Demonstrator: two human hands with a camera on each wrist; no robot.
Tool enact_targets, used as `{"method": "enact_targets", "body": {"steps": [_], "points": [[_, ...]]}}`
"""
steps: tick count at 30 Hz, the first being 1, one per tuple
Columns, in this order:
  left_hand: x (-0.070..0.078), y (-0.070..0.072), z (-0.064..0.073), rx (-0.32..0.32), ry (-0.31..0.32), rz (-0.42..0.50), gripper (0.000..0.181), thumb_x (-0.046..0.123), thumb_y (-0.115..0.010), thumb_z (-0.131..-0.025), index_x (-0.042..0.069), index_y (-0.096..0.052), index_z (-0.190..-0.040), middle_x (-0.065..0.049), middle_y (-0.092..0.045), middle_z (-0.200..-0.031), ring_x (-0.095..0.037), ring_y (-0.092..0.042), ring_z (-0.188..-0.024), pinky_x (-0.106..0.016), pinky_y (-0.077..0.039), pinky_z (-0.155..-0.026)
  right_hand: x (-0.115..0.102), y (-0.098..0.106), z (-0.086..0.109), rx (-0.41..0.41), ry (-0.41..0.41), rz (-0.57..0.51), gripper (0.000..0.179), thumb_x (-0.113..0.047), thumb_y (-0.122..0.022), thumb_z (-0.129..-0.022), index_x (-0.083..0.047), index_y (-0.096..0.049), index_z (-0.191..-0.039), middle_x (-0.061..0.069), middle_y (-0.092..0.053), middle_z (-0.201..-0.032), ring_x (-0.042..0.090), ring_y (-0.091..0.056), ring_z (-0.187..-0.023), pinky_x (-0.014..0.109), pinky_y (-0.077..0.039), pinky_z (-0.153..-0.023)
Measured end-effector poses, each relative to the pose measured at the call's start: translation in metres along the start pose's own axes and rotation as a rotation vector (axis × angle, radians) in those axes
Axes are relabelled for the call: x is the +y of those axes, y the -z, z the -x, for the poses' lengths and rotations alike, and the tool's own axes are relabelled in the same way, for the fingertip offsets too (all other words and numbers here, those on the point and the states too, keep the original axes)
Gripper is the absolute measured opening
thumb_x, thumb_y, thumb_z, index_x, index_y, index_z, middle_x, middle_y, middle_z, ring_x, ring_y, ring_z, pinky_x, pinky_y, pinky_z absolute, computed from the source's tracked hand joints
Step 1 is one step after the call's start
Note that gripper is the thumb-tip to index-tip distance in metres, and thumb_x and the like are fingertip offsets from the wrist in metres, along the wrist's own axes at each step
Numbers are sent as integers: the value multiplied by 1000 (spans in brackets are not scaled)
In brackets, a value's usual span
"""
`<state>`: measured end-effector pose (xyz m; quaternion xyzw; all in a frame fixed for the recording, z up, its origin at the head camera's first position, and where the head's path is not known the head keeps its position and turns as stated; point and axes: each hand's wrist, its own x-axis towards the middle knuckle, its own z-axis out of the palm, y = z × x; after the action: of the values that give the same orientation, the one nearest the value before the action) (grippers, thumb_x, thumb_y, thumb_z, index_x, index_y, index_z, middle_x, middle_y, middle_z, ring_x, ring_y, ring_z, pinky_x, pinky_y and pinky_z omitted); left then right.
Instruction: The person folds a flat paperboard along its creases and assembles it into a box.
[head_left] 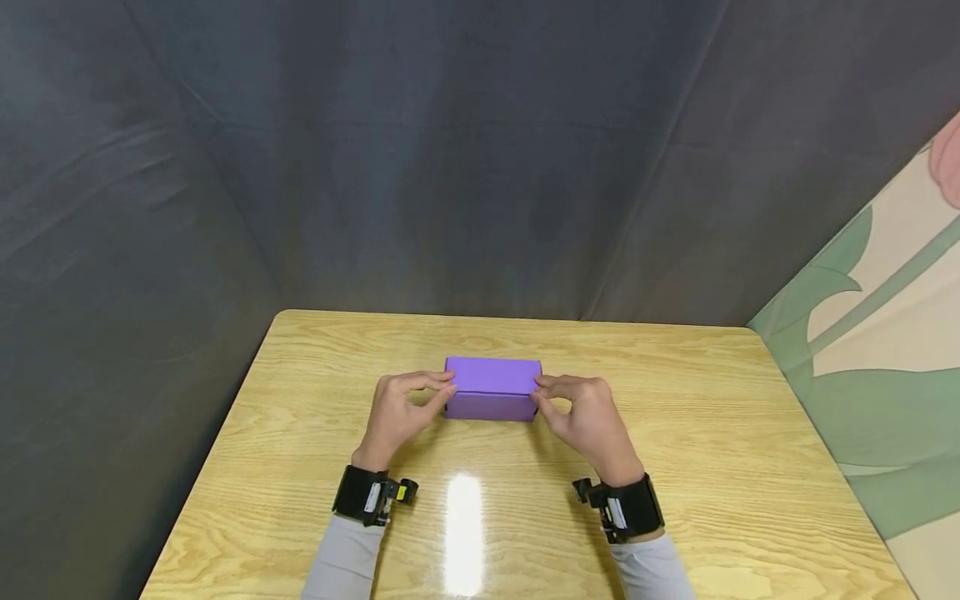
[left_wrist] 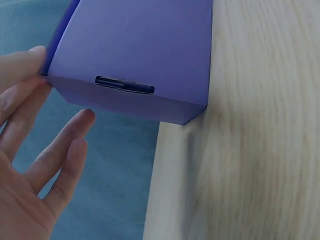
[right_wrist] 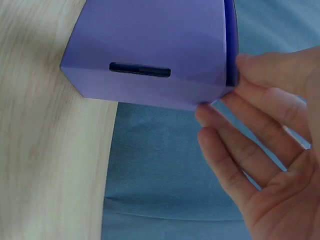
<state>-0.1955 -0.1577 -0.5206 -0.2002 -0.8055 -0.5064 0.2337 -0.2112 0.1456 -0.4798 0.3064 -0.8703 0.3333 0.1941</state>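
A small purple cardboard box (head_left: 495,407) sits on the wooden table with its lid (head_left: 493,375) lying over the top. At its left end, my left hand (head_left: 392,421) pinches the lid's front corner between thumb and fingers. My right hand (head_left: 592,418) does the same at the right end. In the left wrist view the thumb and fingers meet at the lid edge (left_wrist: 59,37), while the other fingers spread below. The right wrist view has thumb and forefinger on the lid edge (right_wrist: 231,47). A narrow slot shows near the bottom of each end.
The light wooden table (head_left: 300,517) has a bright light reflection in front of the box. Dark grey cloth (head_left: 480,167) hangs behind the table and at the left. Patterned fabric with green leaves (head_left: 885,400) borders the right side. Each wrist wears a black camera strap.
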Motion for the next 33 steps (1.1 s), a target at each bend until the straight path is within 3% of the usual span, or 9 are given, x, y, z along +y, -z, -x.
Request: {"method": "enact_targets", "body": {"steps": [4, 7, 10, 14, 20, 23, 26, 29, 33], "points": [[2, 0, 2, -12, -15, -78, 5, 16, -86, -92, 14, -85, -88, -2, -83, -109, -25, -81, -101, -40, -66, -85, -8, -3, 3, -14, -30, 40, 5, 0, -81, -87, 2, -84, -90, 16, -81, -108, 34, -80, -99, 35, -65, -72], [4, -1, 2, -12, -13, -86, 8, 16, -85, -93, 13, -83, -85, -2, -83, -109, -26, -80, -102, -40, -66, -75, -12, -4, 3, -6, -38, 56, 8, 0, -78, -85, 3, -84, -89, 17, -81, -107, 35, -81, -97, 29, -54, -57], [6, -2, 2, -14, 20, -57, 9, 13, -84, -93, 13, -83, -84, -2, -83, -109, -26, -81, -101, -34, -66, -71, -13, -7, 3, 37, -41, 59, 6, -1, -81, -85, 2, -84, -88, 15, -82, -101, 33, -81, -92, 34, -63, -65], [8, -2, 4, -10, 118, 29, 6, 10, -85, -91, 13, -84, -87, -2, -83, -110, -24, -80, -98, -27, -65, -70, -7, -14, 2, 122, -77, 16, 6, -6, -88, -86, -2, -85, -84, 9, -83, -91, 25, -81, -82, 42, -67, -75], [9, -3, -1, -55, 338, 211, 23, 7, -82, -93, 6, -74, -115, -17, -67, -135, -37, -76, -108, -30, -64, -81, 6, -20, 3, 200, -241, -200, 12, -3, -90, -84, -1, -82, -92, 12, -81, -99, 27, -80, -82, 31, -66, -70], [10, -4, -4, -91, 522, 275, 44, 15, -78, -99, 7, -63, -139, -20, -58, -147, -40, -72, -120, -38, -63, -86, 11, -19, 2, 133, -403, -350, 30, -6, -87, -89, 3, -75, -116, 22, -75, -117, 36, -80, -94, 28, -65, -73], [9, -8, -5, -144, 666, 255, 61, 33, -70, -105, 8, -50, -157, -22, -53, -156, -41, -63, -134, -48, -60, -97, 16, -18, 2, -15, -573, -475, 53, -20, -79, -99, 1, -60, -145, 29, -66, -138, 42, -77, -108, 33, -66, -81], [8, -12, -6, -197, 715, 208, 71, 47, -63, -107, 7, -43, -162, -23, -48, -162, -44, -53, -144, -55, -55, -108, 20, -18, 1, -176, -701, -574, 67, -36, -69, -106, -7, -46, -161, 31, -57, -150, 41, -74, -115, 42, -65, -89], [7, -11, -4, -216, 731, 233, 71, 49, -62, -107, 7, -44, -161, -27, -48, -161, -47, -49, -147, -56, -55, -107, 22, -17, 1, -280, -738, -684, 69, -40, -65, -108, -9, -42, -164, 33, -53, -154, 40, -74, -117, 47, -63, -95]]}}
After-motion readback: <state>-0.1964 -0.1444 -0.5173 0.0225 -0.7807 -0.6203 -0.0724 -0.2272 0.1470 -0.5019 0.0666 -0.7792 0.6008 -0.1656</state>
